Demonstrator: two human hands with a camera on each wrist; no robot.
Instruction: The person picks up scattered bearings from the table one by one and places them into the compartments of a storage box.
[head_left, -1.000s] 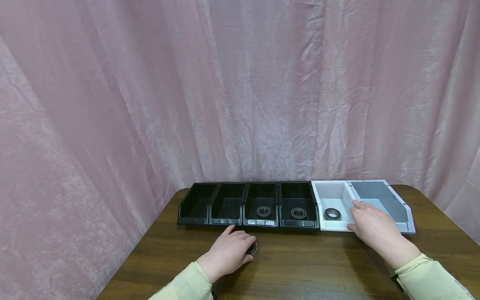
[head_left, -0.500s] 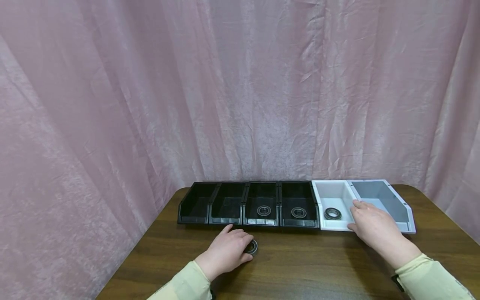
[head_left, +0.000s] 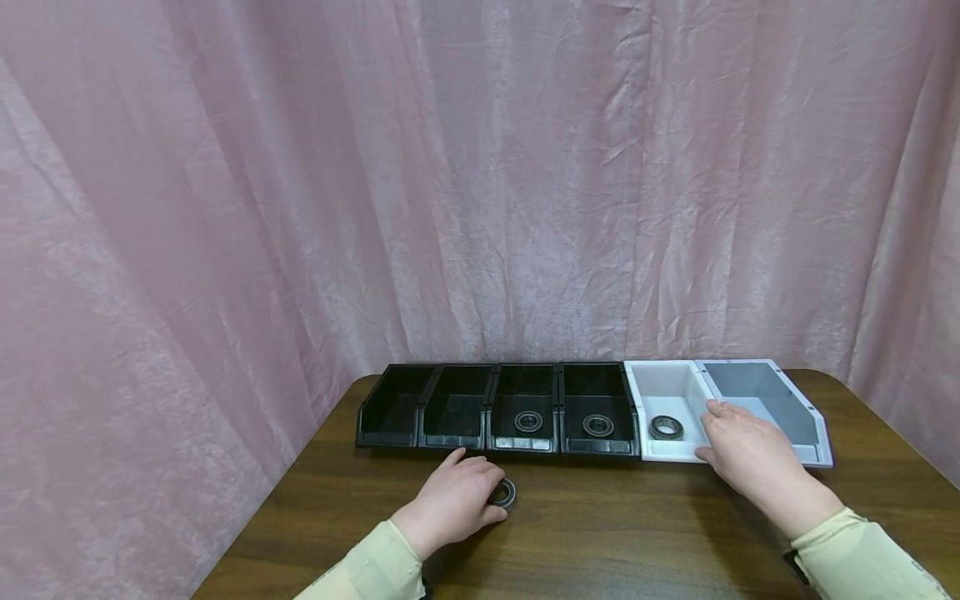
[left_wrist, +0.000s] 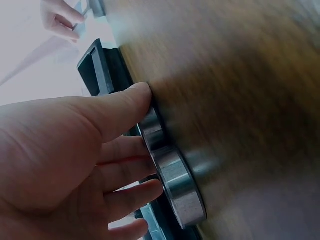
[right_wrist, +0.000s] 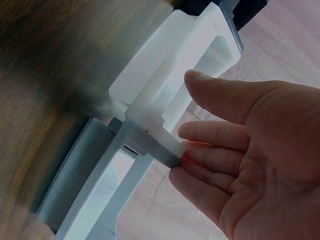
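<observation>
Just in front of the black bins [head_left: 450,441] along the bench [head_left: 592,533]'s back edge, left hand [head_left: 453,502] is palm-down, fingers pretty relaxed against a metal ring [head_left: 512,497]. Right hand [head_left: 750,454] is nearer the right edge, fingers loose at the divider [right_wrist: 147,137] between two white bins [head_left: 666,385].

My left hand [head_left: 453,504] is palm-down over the counter [head_left: 600,542]; my right hand [head_left: 753,454], fingers [right_wrist: 217,135] loosely bent, is nearer its right edge.
</observation>
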